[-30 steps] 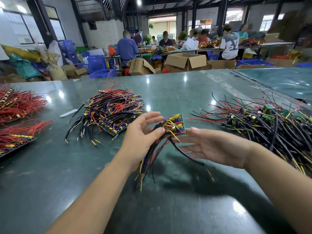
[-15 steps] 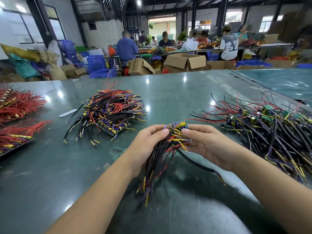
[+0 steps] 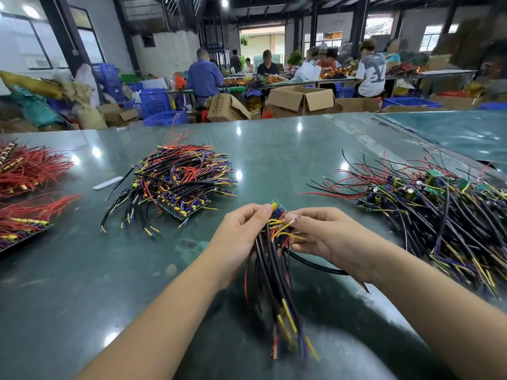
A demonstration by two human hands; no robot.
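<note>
You hold the wired circuit board just above the tabletop, its wires hanging toward you. Your left hand curls its fingers round the board's left side, and your right hand pinches it from the right. A stacked pile lies beyond on the left, a loose heap on the right.

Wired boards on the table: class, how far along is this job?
Seemingly done: the neat stack at centre-left. In hand: one wired board, held by the left hand and right hand. Left: the tangled pile on the right.
</note>
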